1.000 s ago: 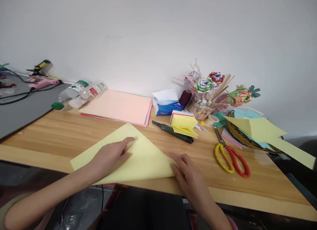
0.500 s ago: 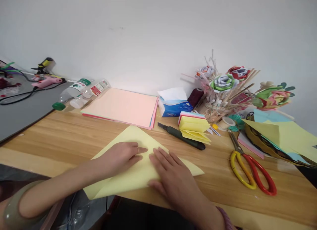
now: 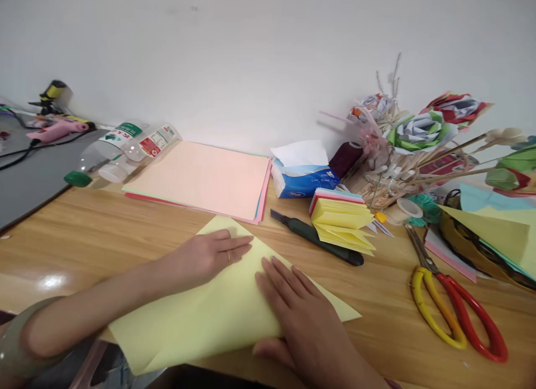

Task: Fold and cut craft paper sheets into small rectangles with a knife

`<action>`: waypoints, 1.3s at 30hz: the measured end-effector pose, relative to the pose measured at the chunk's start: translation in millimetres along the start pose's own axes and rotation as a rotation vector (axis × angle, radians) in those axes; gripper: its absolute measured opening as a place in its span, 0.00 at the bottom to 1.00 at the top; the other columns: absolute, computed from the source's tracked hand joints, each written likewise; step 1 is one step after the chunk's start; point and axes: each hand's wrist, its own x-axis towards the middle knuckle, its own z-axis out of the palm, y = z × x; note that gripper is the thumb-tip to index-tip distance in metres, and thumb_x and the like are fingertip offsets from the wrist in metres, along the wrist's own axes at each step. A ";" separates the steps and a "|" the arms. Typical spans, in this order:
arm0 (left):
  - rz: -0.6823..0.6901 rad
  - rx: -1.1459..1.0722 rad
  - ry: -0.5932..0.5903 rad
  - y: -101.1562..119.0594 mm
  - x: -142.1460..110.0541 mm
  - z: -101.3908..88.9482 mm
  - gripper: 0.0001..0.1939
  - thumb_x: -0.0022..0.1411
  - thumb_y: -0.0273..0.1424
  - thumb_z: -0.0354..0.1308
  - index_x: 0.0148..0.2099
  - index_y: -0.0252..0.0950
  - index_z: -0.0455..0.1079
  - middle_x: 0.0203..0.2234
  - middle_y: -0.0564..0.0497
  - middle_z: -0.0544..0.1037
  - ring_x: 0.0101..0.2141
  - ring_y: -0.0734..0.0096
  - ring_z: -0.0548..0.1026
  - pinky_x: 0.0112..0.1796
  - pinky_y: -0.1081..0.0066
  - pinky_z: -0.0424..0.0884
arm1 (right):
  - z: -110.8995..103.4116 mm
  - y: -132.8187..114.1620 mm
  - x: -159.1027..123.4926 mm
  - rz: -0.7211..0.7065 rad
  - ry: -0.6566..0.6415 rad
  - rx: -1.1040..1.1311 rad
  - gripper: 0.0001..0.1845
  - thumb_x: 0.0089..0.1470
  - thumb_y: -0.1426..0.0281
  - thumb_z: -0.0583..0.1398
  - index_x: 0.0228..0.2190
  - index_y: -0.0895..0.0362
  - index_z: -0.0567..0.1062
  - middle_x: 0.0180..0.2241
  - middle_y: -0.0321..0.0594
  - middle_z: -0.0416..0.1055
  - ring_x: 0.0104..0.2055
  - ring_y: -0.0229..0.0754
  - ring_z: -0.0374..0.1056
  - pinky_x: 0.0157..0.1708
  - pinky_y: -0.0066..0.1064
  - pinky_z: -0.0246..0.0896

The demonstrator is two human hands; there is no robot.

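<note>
A folded sheet of yellow paper (image 3: 209, 316) lies on the wooden table near its front edge, its lower left corner reaching past that edge. Across its upper left part rests my left hand (image 3: 213, 255), fingers stretched out and pointing right. My right hand (image 3: 301, 305) lies flat on the sheet's right side, fingers spread and thumb apart. Both palms hide parts of the paper. Beyond my right hand is a dark green utility knife (image 3: 316, 238) with its blade toward the left. Scissors (image 3: 439, 288) with yellow and red handles lie farther right.
Behind the sheet are a stack of coloured paper (image 3: 201, 177), a tissue pack (image 3: 305, 177) and yellow sticky notes (image 3: 341, 216). Plastic bottles (image 3: 111, 143) and a pink glue gun (image 3: 58, 129) lie at left. Paper flowers (image 3: 421, 129) stand at back right.
My right hand has moved from the sheet's right corner inward to lie flat on it. My left hand's fingers have stretched out. The sheet has turned slightly; the view has shifted closer.
</note>
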 end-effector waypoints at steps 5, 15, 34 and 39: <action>0.031 0.015 0.021 2.0 1.3 -3.1 0.20 0.69 0.24 0.40 0.62 0.33 0.55 0.53 0.44 0.70 0.41 0.68 0.72 0.43 0.68 0.71 | -0.8 3.0 1.3 -0.035 0.013 -0.054 0.46 0.46 0.41 0.54 0.54 0.63 0.66 0.59 0.51 0.57 0.60 0.55 0.54 0.53 0.46 0.60; -0.019 -0.055 0.042 3.1 -2.8 6.0 0.22 0.69 0.26 0.39 0.64 0.37 0.51 0.54 0.44 0.69 0.41 0.68 0.71 0.43 0.67 0.71 | -1.3 5.1 3.0 -0.034 -0.038 0.028 0.47 0.45 0.41 0.54 0.55 0.63 0.65 0.59 0.52 0.55 0.61 0.55 0.52 0.55 0.46 0.56; 0.012 0.008 0.010 3.8 -5.7 2.4 0.33 0.64 0.42 0.50 0.67 0.40 0.45 0.52 0.47 0.72 0.39 0.62 0.73 0.40 0.66 0.71 | -22.8 6.0 -18.0 0.035 -0.146 0.306 0.39 0.58 0.48 0.46 0.60 0.63 0.54 0.64 0.45 0.45 0.66 0.40 0.34 0.63 0.37 0.25; 0.036 0.063 -0.026 0.2 -10.4 4.5 0.33 0.65 0.40 0.50 0.67 0.36 0.45 0.54 0.46 0.69 0.42 0.60 0.70 0.42 0.65 0.68 | -26.3 12.2 -38.7 0.057 -0.182 0.300 0.43 0.55 0.47 0.48 0.61 0.64 0.50 0.64 0.46 0.43 0.66 0.40 0.32 0.64 0.38 0.26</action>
